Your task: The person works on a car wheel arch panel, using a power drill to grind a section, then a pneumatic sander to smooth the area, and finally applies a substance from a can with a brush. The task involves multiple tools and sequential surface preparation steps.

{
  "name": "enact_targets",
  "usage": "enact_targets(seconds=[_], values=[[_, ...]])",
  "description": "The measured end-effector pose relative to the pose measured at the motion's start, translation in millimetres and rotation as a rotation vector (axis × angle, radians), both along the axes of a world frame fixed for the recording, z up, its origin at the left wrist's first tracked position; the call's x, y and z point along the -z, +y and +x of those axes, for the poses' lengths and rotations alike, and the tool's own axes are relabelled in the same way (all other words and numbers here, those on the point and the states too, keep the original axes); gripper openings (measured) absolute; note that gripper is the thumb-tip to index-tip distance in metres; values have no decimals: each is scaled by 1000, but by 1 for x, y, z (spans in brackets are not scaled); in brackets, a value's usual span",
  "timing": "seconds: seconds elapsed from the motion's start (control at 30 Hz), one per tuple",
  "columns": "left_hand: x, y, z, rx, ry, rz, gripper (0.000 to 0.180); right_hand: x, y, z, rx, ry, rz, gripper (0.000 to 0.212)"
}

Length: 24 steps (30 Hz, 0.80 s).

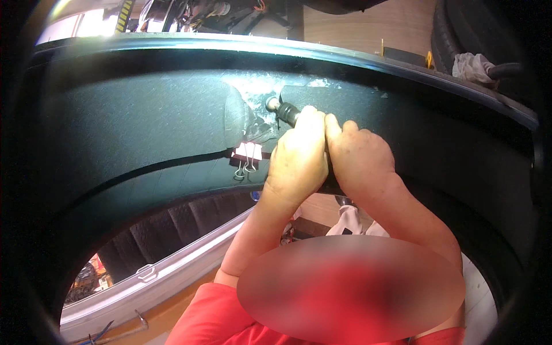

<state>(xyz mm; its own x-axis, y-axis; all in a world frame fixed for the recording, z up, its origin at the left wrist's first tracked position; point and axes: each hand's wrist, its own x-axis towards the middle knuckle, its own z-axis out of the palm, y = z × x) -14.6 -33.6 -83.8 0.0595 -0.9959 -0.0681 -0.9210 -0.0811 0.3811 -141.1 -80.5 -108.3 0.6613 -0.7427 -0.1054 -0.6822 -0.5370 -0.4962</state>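
Note:
Both my hands are wrapped round a rotary tool with a black chuck point(288, 113); its body is mostly hidden in my grip. My left hand point(299, 152) is closed round it just behind the chuck. Close beside it, my right hand point(362, 150) is closed too. A small round tip point(271, 103) on the tool meets the inner wall of a large black tyre point(155, 115), or appears to. Around the tip the rubber is pale and scuffed, with a ragged torn patch point(256, 126) just left of it. Below the patch, a binder clip point(247, 152) grips the rubber edge.
The tyre's curved rim point(207, 43) arches across the far side. Beyond it lie dark tangled items point(190, 12), and another tyre point(454, 34) with a plastic-wrapped piece point(474, 68). A pale metal rail point(161, 267) crosses the lower left.

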Motion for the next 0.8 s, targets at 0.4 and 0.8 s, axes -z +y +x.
enact_targets(seconds=[0.4, 0.8], values=[[2, -2, 2, 47, -13, -84, 22, -1, 0, 3, -27, 43, 82, 20], [-3, 5, 3, 12, -42, -11, 17, -3, 2, 1, -73, -25, 113, 20]])
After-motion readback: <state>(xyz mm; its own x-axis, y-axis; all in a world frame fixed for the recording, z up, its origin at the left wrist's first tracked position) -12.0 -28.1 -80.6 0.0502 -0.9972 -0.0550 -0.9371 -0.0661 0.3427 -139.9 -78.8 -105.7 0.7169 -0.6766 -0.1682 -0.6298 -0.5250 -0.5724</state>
